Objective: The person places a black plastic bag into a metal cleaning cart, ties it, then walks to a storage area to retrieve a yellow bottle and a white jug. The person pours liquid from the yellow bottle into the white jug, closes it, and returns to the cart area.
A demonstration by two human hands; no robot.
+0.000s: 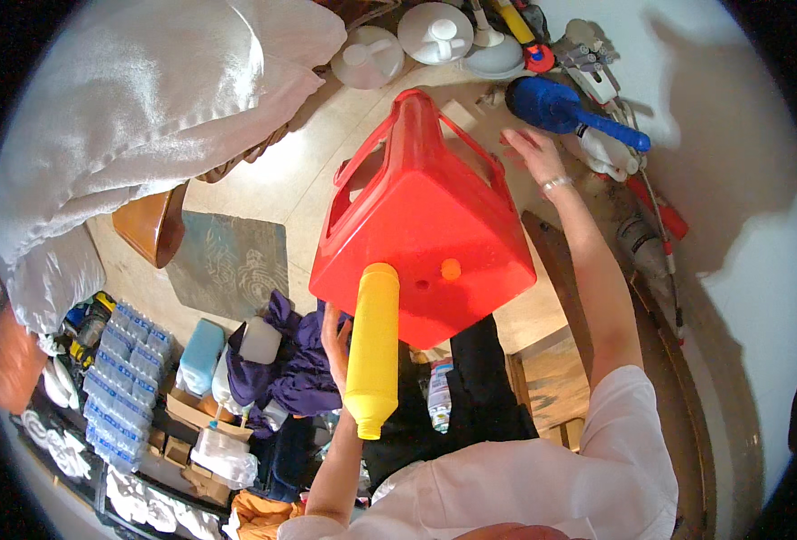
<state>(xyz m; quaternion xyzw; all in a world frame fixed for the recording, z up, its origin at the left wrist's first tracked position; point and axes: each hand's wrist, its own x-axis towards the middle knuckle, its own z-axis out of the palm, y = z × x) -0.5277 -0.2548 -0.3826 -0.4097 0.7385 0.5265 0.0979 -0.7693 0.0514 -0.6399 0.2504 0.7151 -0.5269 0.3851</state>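
A large red plastic fuel can (432, 229) is right in front of me, with a handle loop on each side. From its near face a yellow bottle-shaped spout (375, 358) points toward me; a small orange cap (450, 269) sits beside it. My left hand (336, 344) holds the can at its lower left edge, partly hidden by the can and the spout. To the right of the can, my right hand (537, 155) is raised with nothing in it, fingers stretched out. Just beyond that hand lies a blue long-handled tool (560, 108).
Packed water bottles (128, 385), a cardboard box (196, 412) of containers and purple cloth (304, 378) lie left. A grey patterned mat (236, 263) covers some floor. White round-based jugs (434, 32) stand ahead. A pale cloth (169, 88) drapes at upper left; a white wall (743, 189) rises right.
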